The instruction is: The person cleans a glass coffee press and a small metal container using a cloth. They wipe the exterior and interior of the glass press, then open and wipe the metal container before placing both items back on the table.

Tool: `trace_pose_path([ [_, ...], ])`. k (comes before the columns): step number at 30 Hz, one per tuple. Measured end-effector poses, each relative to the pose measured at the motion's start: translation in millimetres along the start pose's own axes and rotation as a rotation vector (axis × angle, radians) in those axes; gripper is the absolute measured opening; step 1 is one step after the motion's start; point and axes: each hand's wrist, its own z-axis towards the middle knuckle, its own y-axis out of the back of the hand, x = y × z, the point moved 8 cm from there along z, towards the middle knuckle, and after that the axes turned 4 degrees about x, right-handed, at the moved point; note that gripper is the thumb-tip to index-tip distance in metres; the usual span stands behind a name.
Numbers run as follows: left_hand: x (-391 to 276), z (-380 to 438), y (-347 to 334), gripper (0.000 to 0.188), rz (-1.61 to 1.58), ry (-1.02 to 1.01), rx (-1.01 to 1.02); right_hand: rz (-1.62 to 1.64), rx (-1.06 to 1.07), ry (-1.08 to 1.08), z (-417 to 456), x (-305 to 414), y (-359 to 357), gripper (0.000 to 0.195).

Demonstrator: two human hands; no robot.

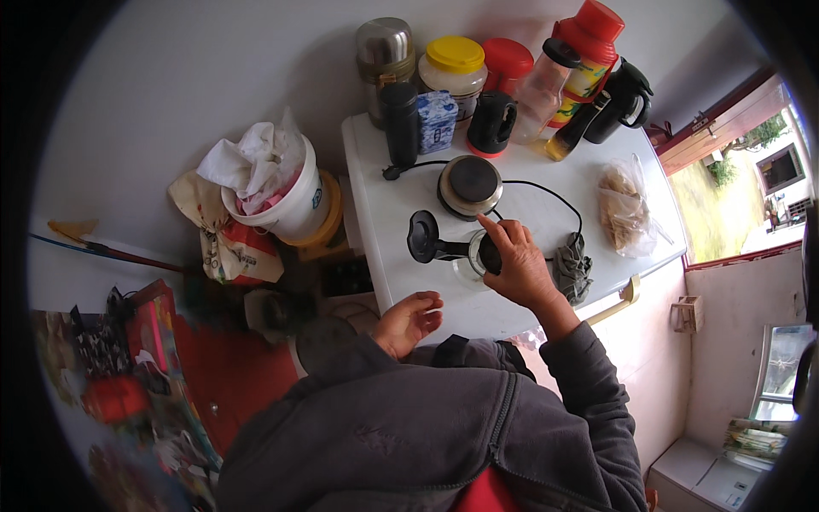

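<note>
My right hand [521, 262] curls over the mouth of a glass pot [475, 272], thumb and fingers gripping its rim around a dark round part. A black handle piece with a round, dished end [423, 237] sticks out from the pot to the left. My left hand [409, 323] hovers at the front edge of the white top, its fingers loosely bent and nothing in it. Just behind the pot sits a round electric hot plate [472, 182] with a dark disc and a steel rim. Its black cord [550, 189] loops right toward a crumpled grey cloth [572, 269].
Along the wall stand a steel thermos [385, 51], a yellow-lidded jar [454, 64], a black electric kettle [491, 121], a glass bottle [544, 93] and a red vacuum flask [585, 57]. A plastic bag [624, 208] lies right. Left is a white bucket [281, 205] holding bags.
</note>
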Motion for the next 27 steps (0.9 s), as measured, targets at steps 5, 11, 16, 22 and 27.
trace_pose_path([
  [5,-17,2,13,0.017,0.003,-0.144,-0.051,-0.068,0.03,-0.002,1,-4,-9,0.09],
  [11,-27,12,11,0.017,0.103,-0.169,-0.067,-0.139,-0.059,0.06,-3,4,-3,0.084],
  [16,-38,12,16,0.017,0.154,-0.203,-0.125,-0.124,-0.065,0.039,-6,-7,-10,0.083],
  [22,-48,10,16,0.017,0.249,-0.238,-0.169,0.053,-0.166,0.048,-18,-22,-9,0.09],
  [27,-68,10,9,0.018,0.337,-0.323,-0.192,0.437,-0.445,-0.138,-60,-75,3,0.064],
])
